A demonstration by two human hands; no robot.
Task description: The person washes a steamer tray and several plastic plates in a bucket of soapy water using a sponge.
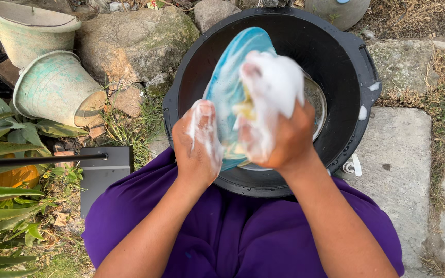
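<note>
A blue plate (230,77), tilted on edge and streaked with suds, is held over a black plastic basin (346,67). My left hand (198,145) grips the plate's lower left rim, foam on its fingers. My right hand (279,118) is thick with white foam and presses a yellow sponge (244,109) against the plate's face. Below the plate, inside the basin, a round metal dish (317,100) shows partly. My purple garment (233,231) fills the lower frame.
Two pale green pots (52,87) lie tipped at the left beside a large rock (135,41). A dark flat board (104,175) and a thin black rod (37,160) lie by leafy plants. Concrete slabs (397,164) run along the right.
</note>
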